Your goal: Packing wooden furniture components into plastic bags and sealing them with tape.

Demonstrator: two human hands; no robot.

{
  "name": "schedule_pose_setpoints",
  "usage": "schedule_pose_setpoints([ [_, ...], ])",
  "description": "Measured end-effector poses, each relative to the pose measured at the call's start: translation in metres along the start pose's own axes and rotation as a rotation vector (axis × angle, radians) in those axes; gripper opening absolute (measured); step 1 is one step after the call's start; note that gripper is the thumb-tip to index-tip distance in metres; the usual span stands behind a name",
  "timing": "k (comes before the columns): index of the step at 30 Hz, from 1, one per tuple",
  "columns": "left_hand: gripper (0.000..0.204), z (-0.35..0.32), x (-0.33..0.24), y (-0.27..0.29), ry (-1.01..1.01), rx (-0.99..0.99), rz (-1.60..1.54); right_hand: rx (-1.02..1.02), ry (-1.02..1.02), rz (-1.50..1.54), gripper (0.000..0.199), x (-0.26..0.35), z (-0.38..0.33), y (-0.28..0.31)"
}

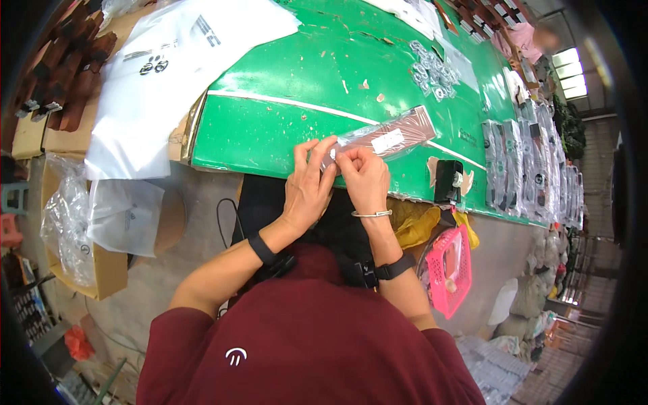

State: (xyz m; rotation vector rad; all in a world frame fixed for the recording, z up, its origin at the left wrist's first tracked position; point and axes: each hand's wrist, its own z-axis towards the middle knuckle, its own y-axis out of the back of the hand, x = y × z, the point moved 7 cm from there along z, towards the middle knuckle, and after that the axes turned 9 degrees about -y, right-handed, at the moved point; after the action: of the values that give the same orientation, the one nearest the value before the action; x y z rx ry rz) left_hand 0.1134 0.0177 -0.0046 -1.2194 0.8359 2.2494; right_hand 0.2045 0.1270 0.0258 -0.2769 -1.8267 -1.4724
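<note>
On the near edge of the green table lies a long, flat brown piece inside a clear plastic bag, with a white label on top. The bag slants up to the right. At its near left end, my left hand grips the plastic, fingers bent over it. My right hand pinches the same end, thumb and forefinger pressed together beside a small white spot. Whatever lies between those fingertips is too small to make out. Both hands nearly touch each other.
Large translucent plastic bags overlap the green table's left edge. A black tape dispenser stands at the near edge, right of my hands. Several bagged pieces are lined up farther right. A pink basket sits below the table.
</note>
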Motion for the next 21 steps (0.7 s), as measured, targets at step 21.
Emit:
schedule_pose_setpoints([
  [21,0.021,-0.001,-0.005,0.004,-0.035,-0.023,0.131,0.501,-0.285,0.694,0.047,-0.043,-0.013,0.004],
])
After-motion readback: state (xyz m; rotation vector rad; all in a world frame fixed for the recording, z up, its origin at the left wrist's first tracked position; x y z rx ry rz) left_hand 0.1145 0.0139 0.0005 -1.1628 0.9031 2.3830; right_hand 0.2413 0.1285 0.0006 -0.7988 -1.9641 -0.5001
